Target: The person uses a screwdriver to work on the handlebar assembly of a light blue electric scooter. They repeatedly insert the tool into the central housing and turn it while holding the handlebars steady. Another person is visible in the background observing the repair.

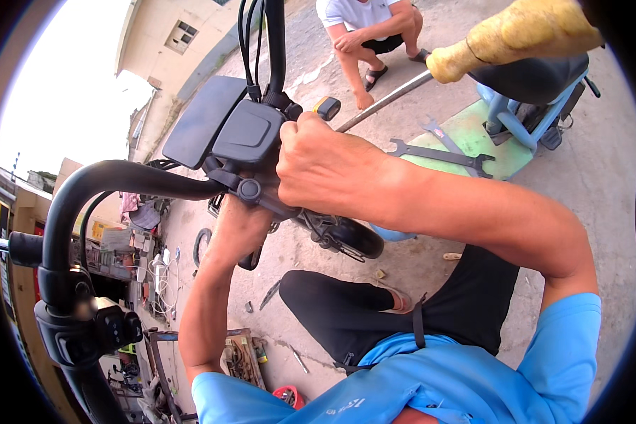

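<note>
At the centre of a black handlebar [127,178] is a dark display housing [251,134]. My right hand [318,159] is a closed fist pressed close to the housing's right side. A metal shaft runs to behind this fist from a tool with a chunky, worn yellow handle [519,35], which reaches up to the right, close to view. The fist appears to hold the shaft, though the tool's far end is hidden. Below the handlebar clamp [249,189], my left hand [244,226] reaches up under the stem; its fingers are hidden behind the clamp and housing.
Two large open-ended wrenches [442,153] lie on a green board [505,152] beside a light-blue vehicle with a black seat [537,81]. A person in a white top [364,14] squats beyond. A black wheel [357,238] stands below. A red container [290,396] sits near a wooden box [244,360].
</note>
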Motion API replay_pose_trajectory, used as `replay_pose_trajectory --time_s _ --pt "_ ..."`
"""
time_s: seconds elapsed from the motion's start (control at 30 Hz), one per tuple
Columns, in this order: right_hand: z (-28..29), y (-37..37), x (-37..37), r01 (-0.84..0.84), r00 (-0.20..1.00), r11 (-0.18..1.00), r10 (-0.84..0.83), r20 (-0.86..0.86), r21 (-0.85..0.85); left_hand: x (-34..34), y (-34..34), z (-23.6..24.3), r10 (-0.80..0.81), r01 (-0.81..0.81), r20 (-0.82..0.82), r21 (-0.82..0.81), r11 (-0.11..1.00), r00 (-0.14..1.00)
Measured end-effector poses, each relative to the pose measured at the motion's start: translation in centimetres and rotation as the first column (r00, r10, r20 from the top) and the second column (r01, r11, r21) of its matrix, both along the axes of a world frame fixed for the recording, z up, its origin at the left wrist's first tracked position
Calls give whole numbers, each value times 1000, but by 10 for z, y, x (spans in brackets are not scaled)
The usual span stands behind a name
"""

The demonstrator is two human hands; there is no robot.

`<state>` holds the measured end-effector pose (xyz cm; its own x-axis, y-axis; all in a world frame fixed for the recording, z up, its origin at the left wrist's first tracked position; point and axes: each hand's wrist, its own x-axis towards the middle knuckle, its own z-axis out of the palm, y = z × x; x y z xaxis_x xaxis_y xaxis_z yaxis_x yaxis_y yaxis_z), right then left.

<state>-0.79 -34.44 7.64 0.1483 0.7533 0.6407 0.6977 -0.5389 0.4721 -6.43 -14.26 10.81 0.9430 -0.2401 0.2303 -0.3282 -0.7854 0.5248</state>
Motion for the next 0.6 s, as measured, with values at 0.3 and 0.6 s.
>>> replay_pose_trajectory --time_s 0.3,0.6 --pt "-9 -16 15 28 999 986 -20 -50 165 -2 -3 18 12 -109 196 491 865 981" --pt "-39 -30 37 70 992 916 -21 -127 396 13 2 19 -45 -16 83 618 786 996"
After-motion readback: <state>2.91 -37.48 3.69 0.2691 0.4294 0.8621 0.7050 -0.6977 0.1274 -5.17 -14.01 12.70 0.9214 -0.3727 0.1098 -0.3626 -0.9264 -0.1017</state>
